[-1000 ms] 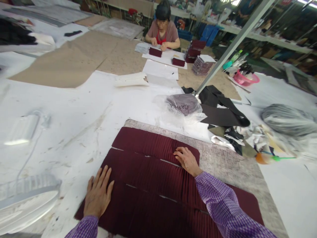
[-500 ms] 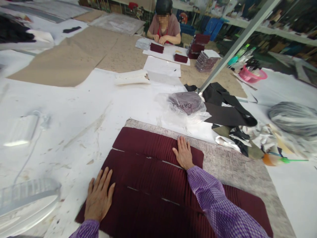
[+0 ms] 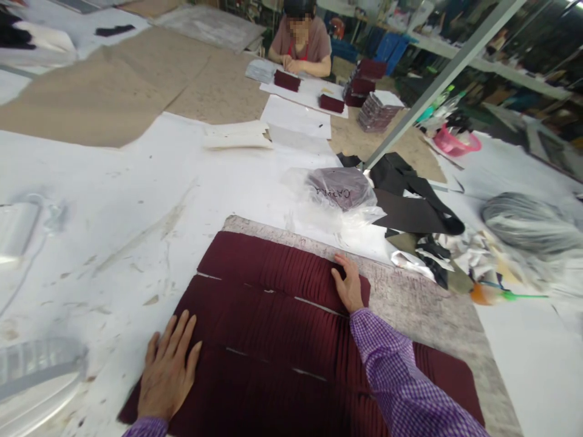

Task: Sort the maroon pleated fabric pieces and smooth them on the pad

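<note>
Pleated cloth under both palms at a workshop table (image 3: 113,200): I press a maroon pleated fabric (image 3: 273,321) flat where it lies in three strips on a grey mottled board (image 3: 410,291) right in front of me. The step in hand looks like smoothing and squaring the pleats. By my judgement, any next move calls for even, flat pressure along the folds, since the narrow pleats seem quick to shift out of line.

My left hand (image 3: 166,370) lies palm down on the near left edge of the fabric, fingers (image 3: 182,337) straight and slightly spread, gripping nothing. My right hand (image 3: 350,285) rests at the far right corner of the farthest strip, fingers held close together, their tips at the cloth's edge where it meets the board. It pinches nothing either.

Beyond the board sit a clear plastic bag (image 3: 337,191) with dark cloth inside and, to its right, a heap of black and olive scraps (image 3: 419,212). At the far end a co-worker (image 3: 300,42) handles small maroon pieces, well apart from my own hands.
</note>
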`<state>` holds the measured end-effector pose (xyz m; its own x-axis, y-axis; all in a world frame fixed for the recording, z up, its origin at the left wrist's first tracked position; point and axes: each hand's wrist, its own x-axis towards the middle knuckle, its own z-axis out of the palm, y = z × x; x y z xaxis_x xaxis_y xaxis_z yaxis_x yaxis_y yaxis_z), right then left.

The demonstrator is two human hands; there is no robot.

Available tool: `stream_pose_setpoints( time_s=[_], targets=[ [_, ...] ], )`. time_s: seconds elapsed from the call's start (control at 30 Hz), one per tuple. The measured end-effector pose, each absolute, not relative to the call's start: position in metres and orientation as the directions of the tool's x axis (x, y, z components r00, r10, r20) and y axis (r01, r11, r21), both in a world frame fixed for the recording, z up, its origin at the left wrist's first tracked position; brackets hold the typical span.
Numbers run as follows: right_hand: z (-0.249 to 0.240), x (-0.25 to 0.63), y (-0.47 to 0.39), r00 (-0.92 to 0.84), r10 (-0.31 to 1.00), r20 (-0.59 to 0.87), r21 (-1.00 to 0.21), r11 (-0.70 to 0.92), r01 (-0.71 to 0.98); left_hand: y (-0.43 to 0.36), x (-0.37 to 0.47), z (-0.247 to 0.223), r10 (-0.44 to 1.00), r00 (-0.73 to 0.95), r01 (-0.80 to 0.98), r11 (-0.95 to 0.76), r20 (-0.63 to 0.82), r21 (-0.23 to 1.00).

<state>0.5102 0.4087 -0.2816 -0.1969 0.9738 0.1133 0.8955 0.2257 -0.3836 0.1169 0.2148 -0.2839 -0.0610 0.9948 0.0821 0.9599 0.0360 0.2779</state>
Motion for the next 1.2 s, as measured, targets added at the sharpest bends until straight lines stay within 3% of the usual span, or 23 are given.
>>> stream_pose_setpoints(
  time_s=[0.23,0.47,0.83,1.03,1.2],
  targets=[
    [-0.249,0.535,0.46,-0.542,0.83,-0.135,-0.426,0.445,0.788,0.213,0.116,-0.285,0.994,-0.058,0.961,0.03,0.095,0.274],
    [-0.236,0.521,0.485,-0.664,0.692,-0.283,-0.426,0.529,0.734,0.214,0.117,-0.286,0.993,-0.065,0.965,0.039,0.094,0.261],
    [-0.231,0.517,0.484,-0.659,0.667,-0.348,-0.415,0.52,0.746,0.214,0.117,-0.286,0.995,-0.058,0.967,0.036,0.081,0.252],
    [-0.23,0.537,0.479,-0.507,0.77,-0.387,-0.388,0.362,0.847,0.214,0.116,-0.287,0.995,-0.054,0.968,0.03,0.089,0.251],
    [-0.224,0.565,0.483,-0.444,0.741,-0.503,-0.39,0.264,0.882,0.213,0.116,-0.287,0.995,-0.054,0.967,0.03,0.088,0.255]
  ],
)
